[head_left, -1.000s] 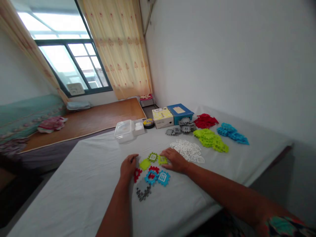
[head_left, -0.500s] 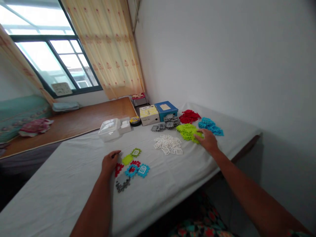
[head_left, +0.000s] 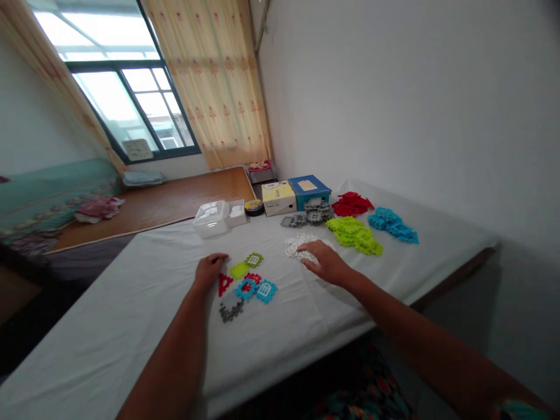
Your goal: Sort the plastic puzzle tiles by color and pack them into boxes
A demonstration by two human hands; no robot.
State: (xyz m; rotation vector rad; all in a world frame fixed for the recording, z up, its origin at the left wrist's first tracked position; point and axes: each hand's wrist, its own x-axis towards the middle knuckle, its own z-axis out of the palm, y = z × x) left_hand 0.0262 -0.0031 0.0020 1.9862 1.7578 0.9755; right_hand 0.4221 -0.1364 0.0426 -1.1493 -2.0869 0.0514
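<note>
Your right hand (head_left: 326, 261) has just come away from the lime-green pile (head_left: 356, 236) on the right and is now at the white window panels (head_left: 294, 248), nearer and further left; that puts the white parts, it seems, at the centre of the work. Its thumb and fingers stand parted, with nothing visibly gripped. Your left hand (head_left: 210, 271) rests loosely curled on the worktop (head_left: 153, 303), just left of the red triangular piece (head_left: 224, 284); whether it holds anything you cannot tell. Right of that piece lies the blue window tile (head_left: 266, 291).
</note>
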